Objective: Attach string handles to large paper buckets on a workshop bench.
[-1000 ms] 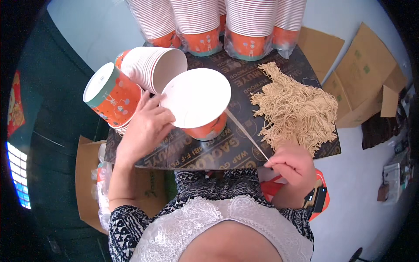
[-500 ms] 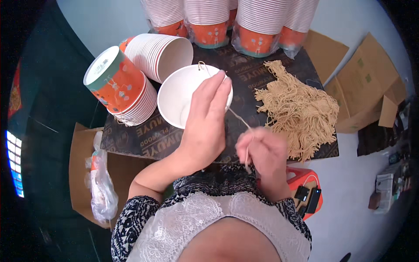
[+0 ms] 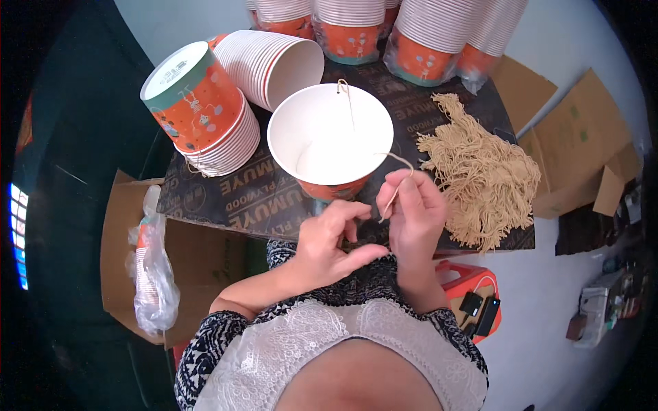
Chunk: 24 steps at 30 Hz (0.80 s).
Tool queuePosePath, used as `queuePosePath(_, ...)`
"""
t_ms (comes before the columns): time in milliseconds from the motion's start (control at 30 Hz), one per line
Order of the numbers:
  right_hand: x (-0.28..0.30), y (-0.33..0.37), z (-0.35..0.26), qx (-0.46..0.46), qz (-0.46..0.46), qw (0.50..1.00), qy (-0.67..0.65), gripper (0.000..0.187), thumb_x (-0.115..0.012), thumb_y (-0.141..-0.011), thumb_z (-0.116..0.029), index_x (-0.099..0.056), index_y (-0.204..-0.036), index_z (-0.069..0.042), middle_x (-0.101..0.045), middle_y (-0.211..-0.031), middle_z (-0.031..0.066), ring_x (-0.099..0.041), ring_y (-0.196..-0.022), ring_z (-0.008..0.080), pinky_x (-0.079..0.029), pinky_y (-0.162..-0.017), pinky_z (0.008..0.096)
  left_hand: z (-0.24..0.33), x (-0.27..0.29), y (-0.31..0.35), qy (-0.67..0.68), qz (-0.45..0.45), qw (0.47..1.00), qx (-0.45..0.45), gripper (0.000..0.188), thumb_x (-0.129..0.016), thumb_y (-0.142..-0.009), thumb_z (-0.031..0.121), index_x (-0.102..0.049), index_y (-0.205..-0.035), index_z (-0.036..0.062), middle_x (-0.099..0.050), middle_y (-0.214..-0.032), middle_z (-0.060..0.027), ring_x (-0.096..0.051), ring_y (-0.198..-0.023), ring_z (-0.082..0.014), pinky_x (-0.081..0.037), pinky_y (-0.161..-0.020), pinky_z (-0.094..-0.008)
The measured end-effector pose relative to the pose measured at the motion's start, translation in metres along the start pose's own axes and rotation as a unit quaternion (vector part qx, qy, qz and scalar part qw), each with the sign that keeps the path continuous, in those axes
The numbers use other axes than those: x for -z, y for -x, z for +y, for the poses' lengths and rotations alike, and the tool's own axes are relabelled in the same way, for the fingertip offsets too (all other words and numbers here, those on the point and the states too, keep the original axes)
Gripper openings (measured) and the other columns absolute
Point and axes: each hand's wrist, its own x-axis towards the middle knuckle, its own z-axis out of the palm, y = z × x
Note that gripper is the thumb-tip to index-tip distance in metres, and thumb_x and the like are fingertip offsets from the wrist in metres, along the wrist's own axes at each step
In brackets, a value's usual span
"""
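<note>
A paper bucket (image 3: 319, 154), white inside and orange outside, stands in front of me on the table. A thin beige cord (image 3: 403, 160) comes from its right rim, and my right hand (image 3: 415, 216) pinches the cord near its free end. Another bit of cord (image 3: 343, 83) loops through a hole at the far rim and hangs inside. My left hand (image 3: 321, 245) is just in front of the bucket, thumb and fingers apart, holding nothing. To the right of the bucket lies a loose pile of beige cords (image 3: 486, 185).
Left of the bucket are an upside-down bucket stack (image 3: 199, 113) and a stack on its side (image 3: 264, 68). Bagged bucket stacks (image 3: 425, 48) line the dark table's (image 3: 199, 216) back. Cardboard boxes (image 3: 582, 151) flank it. A red stool (image 3: 449, 277) holds black devices.
My left hand has left the bucket's inside and drawn back toward me. My right hand has moved slightly up, still with the cord. The view has shifted a little.
</note>
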Motion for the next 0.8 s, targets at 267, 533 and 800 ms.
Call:
queuePosePath(267, 0.003, 0.024, 0.007, -0.032, 0.019, 0.996, 0.077, 0.018, -0.049, -0.099, -0.005, -0.064, -0.097, 0.005, -0.066, -0.079, 0.0058, -0.057, -0.067, 0.0082, -0.047, -0.064, 0.0218, -0.011, -0.014, 0.012, -0.001, 0.054, 0.998, -0.014, 0.011, -0.071, -0.083, 0.001, -0.063, -0.089, 0.0034, -0.063, -0.071, -0.0076, -0.059, -0.051, -0.0175, -0.045, -0.046, -0.03)
queuePosePath(533, 0.004, 0.023, 0.004, -0.036, 0.022, 0.994, 0.105, 0.016, -0.05, -0.099, -0.004, -0.062, -0.1, 0.006, -0.066, -0.081, 0.007, -0.058, -0.069, 0.0094, -0.049, -0.065, 0.023, -0.007, -0.009, 0.006, 0.082, 0.018, 0.994, 0.067, 0.031, -0.077, -0.083, 0.009, -0.059, -0.106, -0.0001, -0.061, -0.064, -0.0022, -0.058, -0.051, -0.0095, -0.046, -0.047, -0.0252)
queuePosePath(800, 0.006, 0.026, 0.013, 0.009, 0.016, 0.991, 0.135, 0.016, -0.049, -0.099, -0.001, -0.063, -0.1, 0.006, -0.066, -0.082, 0.0066, -0.062, -0.074, 0.0099, -0.051, -0.067, 0.0224, -0.019, -0.015, 0.013, 0.066, 0.037, 0.996, 0.056, 0.008, -0.07, -0.086, 0.006, -0.065, -0.088, 0.0007, -0.062, -0.064, -0.0122, -0.064, -0.054, -0.0247, -0.05, -0.05, -0.0342)
